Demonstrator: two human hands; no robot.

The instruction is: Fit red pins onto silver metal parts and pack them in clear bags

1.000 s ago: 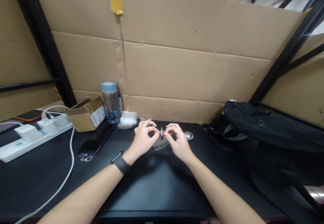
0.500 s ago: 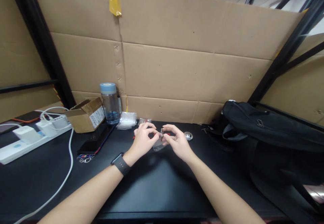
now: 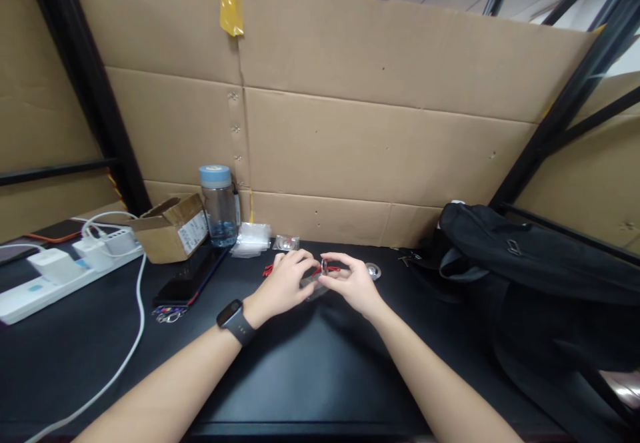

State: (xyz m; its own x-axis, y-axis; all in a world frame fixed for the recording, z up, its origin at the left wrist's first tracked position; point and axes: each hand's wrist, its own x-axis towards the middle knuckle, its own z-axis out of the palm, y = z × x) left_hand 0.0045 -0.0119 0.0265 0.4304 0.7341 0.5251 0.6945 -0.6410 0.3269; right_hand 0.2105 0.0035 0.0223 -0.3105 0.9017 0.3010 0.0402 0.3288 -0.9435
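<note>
My right hand point(image 3: 353, 283) pinches a small shiny round disc point(image 3: 324, 267) on edge between thumb and fingertips. Facing it, my left hand point(image 3: 287, 277) is curled with its thumb against a small clear plastic bag point(image 3: 315, 289), which lies low between the two hands. Red cord point(image 3: 268, 270) shows beside the left fingers and again behind the disc. How the cord joins the disc is hidden. A second shiny round disc point(image 3: 373, 271) lies on the black table just right of my right hand.
Clear plastic bags point(image 3: 251, 239) and a small packet point(image 3: 286, 243) lie behind my left hand. Leftward stand a bottle point(image 3: 219, 209), an open carton point(image 3: 173, 229), a phone point(image 3: 187, 283) and a power strip point(image 3: 65, 289). Keys point(image 3: 407, 256) and a black backpack point(image 3: 540, 276) are at right.
The left fingertips have drawn back slightly from the disc, and the left hand is a little more open. The disc stays upright in my right hand. The view has shifted slightly.
</note>
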